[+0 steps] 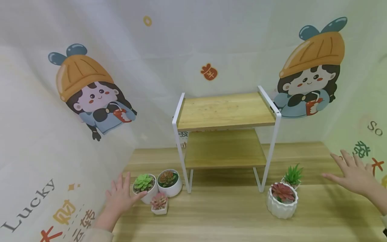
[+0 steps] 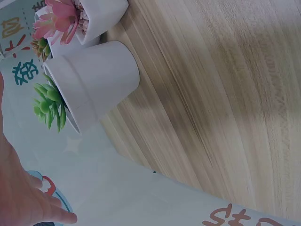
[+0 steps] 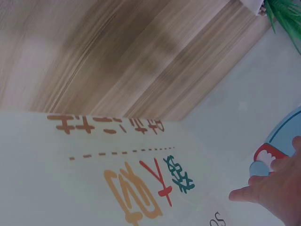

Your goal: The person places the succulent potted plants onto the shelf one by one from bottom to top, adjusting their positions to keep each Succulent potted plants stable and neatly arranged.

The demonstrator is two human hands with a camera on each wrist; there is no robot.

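My left hand (image 1: 118, 196), fingers spread, is beside the green succulent in a round white pot (image 1: 152, 195) and holds nothing. Close to that pot are a brownish succulent in a white pot (image 1: 173, 190) and a small pink succulent in a square white pot (image 1: 160, 211). Out at the right, my right hand (image 1: 352, 173) hovers with its fingers apart and nothing in them. Nearest to it are a spiky green plant (image 1: 293, 175) and, in front of that, a dark red succulent in a fluted white pot (image 1: 282, 209). In the left wrist view the green succulent (image 2: 51, 102) leans out of its pot.
A two-tier shelf with wooden boards (image 1: 226, 111) and a white metal frame stands in the middle of the wood-grain table (image 1: 217, 215). Behind and at both sides hangs a pale printed cloth (image 1: 169, 43) with cartoon figures and lettering.
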